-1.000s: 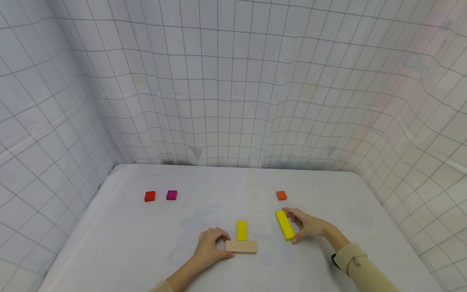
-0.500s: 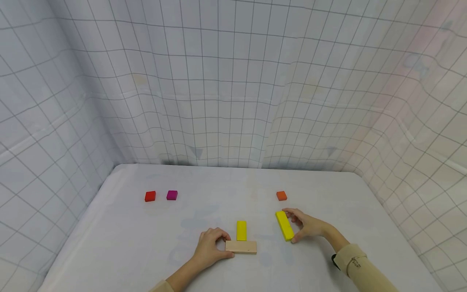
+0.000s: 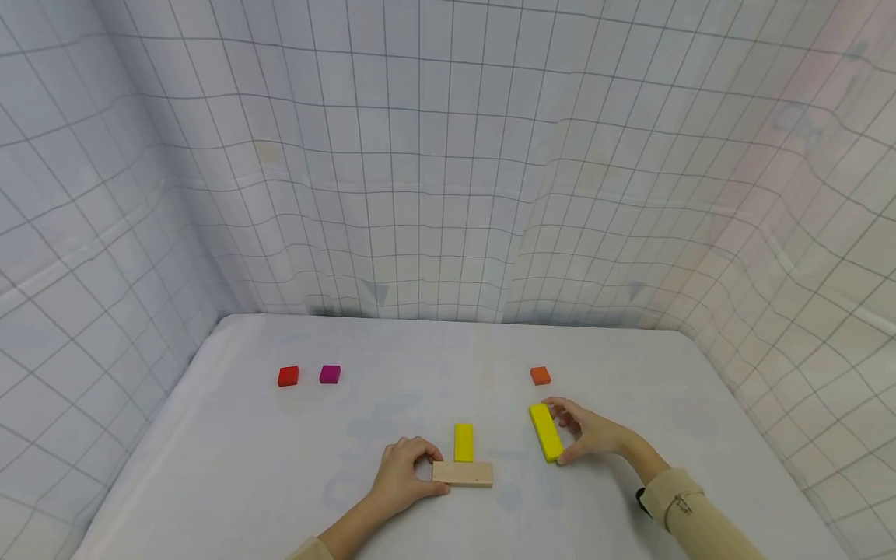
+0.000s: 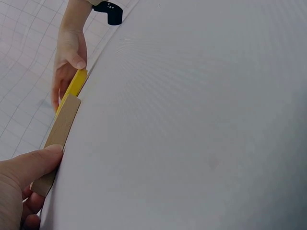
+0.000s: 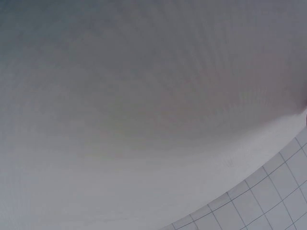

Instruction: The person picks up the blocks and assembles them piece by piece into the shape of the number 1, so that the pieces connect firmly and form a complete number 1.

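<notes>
My left hand (image 3: 404, 476) pinches the left end of a plain wooden block (image 3: 467, 474), thumb along the near side and fingers behind. The block lies crosswise on the white table, and a short yellow block (image 3: 463, 442) stretches away from its far side. To the right, my right hand (image 3: 586, 432) holds a longer yellow block (image 3: 546, 432) slantwise, thumb at its near end and fingertips at its far end. In the left wrist view the wooden block (image 4: 62, 124) overlaps the yellow block (image 4: 76, 86) in the right hand. The right wrist view catches mostly white cloth.
Behind the right hand sits a small orange block (image 3: 540, 376). A red block (image 3: 288, 376) and a purple block (image 3: 330, 375) lie at the back left. Grid-patterned curtains (image 3: 448, 194) rise behind and on both sides of the white-covered table (image 3: 210, 482).
The longer yellow block has swung very slightly, its near end shifting a little left with my right thumb. The left hand and the wooden block stay put.
</notes>
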Demonstrator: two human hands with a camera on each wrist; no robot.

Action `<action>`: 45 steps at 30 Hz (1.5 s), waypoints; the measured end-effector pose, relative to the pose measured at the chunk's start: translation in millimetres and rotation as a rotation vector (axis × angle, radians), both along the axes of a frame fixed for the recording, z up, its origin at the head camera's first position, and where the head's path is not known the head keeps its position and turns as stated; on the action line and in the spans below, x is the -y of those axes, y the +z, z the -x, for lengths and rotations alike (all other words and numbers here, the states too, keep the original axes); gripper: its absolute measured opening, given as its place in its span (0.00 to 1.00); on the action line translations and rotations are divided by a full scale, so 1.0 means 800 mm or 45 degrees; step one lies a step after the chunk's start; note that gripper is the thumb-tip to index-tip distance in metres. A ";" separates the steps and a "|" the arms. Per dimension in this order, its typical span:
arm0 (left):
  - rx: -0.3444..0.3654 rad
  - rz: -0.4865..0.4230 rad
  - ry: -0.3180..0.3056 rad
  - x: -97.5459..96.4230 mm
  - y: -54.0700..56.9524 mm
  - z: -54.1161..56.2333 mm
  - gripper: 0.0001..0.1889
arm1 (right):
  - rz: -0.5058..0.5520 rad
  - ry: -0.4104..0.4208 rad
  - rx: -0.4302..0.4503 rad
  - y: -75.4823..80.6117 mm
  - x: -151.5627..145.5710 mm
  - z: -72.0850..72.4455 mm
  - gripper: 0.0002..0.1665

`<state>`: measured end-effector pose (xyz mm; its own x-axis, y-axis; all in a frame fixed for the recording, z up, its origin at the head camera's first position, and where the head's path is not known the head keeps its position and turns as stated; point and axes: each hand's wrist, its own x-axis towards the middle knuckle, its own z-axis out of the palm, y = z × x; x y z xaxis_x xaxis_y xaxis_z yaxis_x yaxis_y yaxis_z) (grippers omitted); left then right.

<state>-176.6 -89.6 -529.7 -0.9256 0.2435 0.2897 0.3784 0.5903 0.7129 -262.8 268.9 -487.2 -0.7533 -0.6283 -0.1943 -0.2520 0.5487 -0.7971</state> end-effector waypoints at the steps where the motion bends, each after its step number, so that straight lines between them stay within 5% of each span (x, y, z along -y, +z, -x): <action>1: -0.008 0.002 0.002 0.000 -0.001 0.000 0.19 | 0.004 -0.001 -0.004 0.000 0.000 0.001 0.52; 14: 0.011 0.017 0.005 0.000 0.002 0.001 0.19 | 0.076 -0.058 -0.077 0.005 0.018 0.012 0.55; 24: -0.189 -0.028 -0.022 0.000 -0.001 0.001 0.19 | 0.131 -0.082 -0.129 0.015 0.049 0.023 0.56; 31: -0.020 -0.009 0.008 -0.001 0.002 0.000 0.19 | 0.161 -0.112 -0.151 0.015 0.069 0.029 0.55; 45: -0.010 0.008 0.013 -0.001 0.000 0.000 0.19 | 0.182 -0.128 -0.127 0.016 0.110 0.043 0.53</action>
